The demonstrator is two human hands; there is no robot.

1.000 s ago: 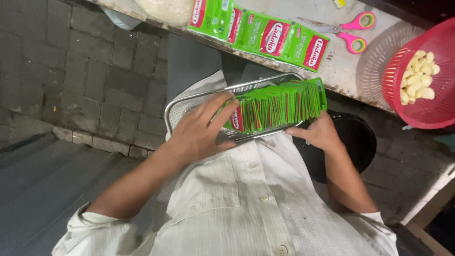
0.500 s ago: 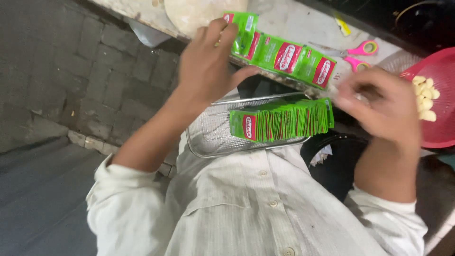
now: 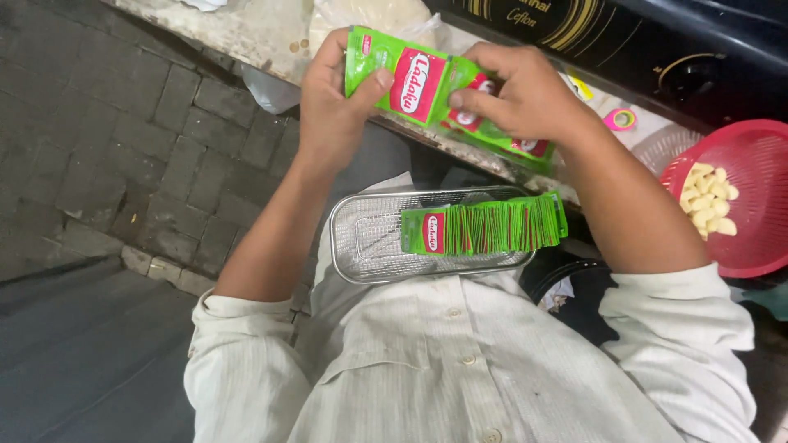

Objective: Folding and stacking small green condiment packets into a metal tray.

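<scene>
A strip of green sachets (image 3: 427, 86) with red label panels was held up above the counter edge, its leftmost sachet upright and facing the camera, the others trailing down to the right. A row of matching sachets (image 3: 484, 227) stood on edge, packed together, in a metal wire-mesh tray (image 3: 365, 238) on the lap

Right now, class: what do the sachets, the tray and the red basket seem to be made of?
Sachets: glossy green printed film, likely plastic or foil laminate; they crease and shine.
Tray: bright silvery wire mesh with a solid rim, apparently steel.
Red basket: moulded plastic, uniformly coloured with a perforated wall.
</scene>
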